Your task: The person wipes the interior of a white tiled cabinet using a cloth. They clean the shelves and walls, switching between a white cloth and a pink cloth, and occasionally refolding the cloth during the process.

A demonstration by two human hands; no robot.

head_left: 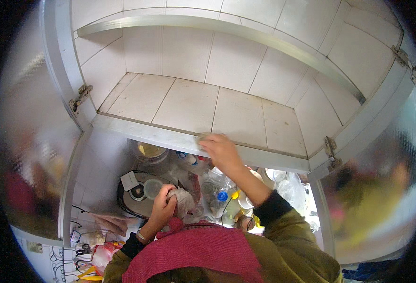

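Observation:
My left hand (165, 204) grips a crumpled greyish-white cloth (182, 201) in front of my chest, below the cabinet. Up at the cabinet's pale front rail (151, 132), my right hand (220, 150) is blurred. Its fingertips press a small greyish-green pad (203, 138) against the inner edge of the rail, where the tiled cabinet floor (186, 104) begins; the pad's exact kind cannot be told. White tiles with dark joints and small stains line the cabinet's floor and back wall (236, 58).
A metal shelf bar (208, 22) spans the cabinet. Frosted doors with metal hinges swing out at left (34, 159) and right (370, 205). Below are a bottle with a blue cap (222, 195), a clear container (153, 188), plastic bags (291, 191) and a wall rack with hooks (61, 263).

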